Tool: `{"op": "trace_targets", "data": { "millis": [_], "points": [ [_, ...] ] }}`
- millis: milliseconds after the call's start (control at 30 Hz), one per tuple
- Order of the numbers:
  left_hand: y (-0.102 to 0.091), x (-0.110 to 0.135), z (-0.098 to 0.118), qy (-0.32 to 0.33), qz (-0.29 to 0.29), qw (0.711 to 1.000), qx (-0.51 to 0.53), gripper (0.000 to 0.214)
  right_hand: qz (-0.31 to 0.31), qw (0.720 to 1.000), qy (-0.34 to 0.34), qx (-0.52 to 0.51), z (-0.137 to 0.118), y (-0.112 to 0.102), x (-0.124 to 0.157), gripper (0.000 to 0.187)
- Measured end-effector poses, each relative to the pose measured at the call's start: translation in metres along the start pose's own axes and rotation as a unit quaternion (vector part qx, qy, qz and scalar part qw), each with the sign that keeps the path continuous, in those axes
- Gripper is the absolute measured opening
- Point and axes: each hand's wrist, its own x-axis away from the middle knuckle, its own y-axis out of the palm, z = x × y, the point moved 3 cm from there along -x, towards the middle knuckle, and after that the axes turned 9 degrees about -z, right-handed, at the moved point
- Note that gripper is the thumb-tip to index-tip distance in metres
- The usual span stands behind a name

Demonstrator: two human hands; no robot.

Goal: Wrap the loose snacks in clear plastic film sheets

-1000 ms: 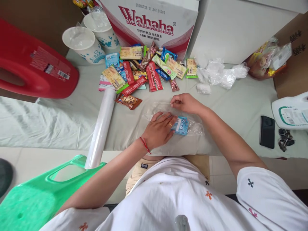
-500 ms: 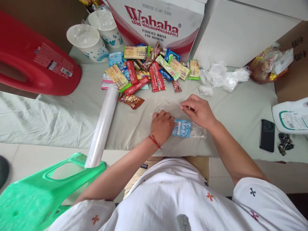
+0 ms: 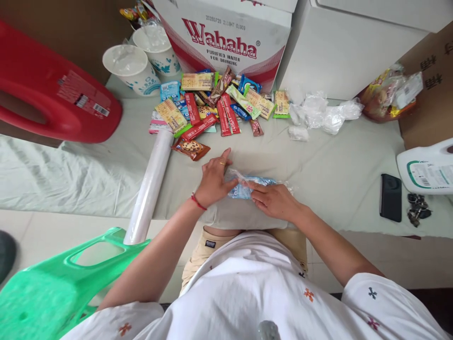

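Note:
A small blue snack packet [image 3: 252, 187] lies wrapped in clear plastic film near the table's front edge. My left hand [image 3: 214, 178] rests at its left end, thumb and fingers pinching the film while the index finger points away. My right hand [image 3: 273, 200] presses down on the packet's near side, fingers curled onto the film. A pile of assorted snack packets [image 3: 215, 104] lies farther back, and a white roll of plastic film [image 3: 150, 183] lies to the left of my hands.
A Wahaha carton [image 3: 226, 33] and two white cups [image 3: 134, 68] stand at the back. A red jug [image 3: 53, 94] lies left, a green plastic stool [image 3: 53, 288] in front. Crumpled plastic bags [image 3: 318, 113], a phone [image 3: 390, 197], keys [image 3: 417, 208] and a white jug [image 3: 426, 167] sit on the right.
My right hand came from the far side of the film down to the packet's near side, folding the film over it. My left hand shifted left and extended its index finger.

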Motion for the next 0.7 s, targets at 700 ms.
{"op": "trace_targets", "data": {
  "millis": [700],
  "points": [
    [0.003,0.047,0.020,-0.158,0.038,0.953,0.256,0.051,-0.066,0.995,0.030,0.072,-0.023,-0.009,-0.009,0.050]
  ]
}}
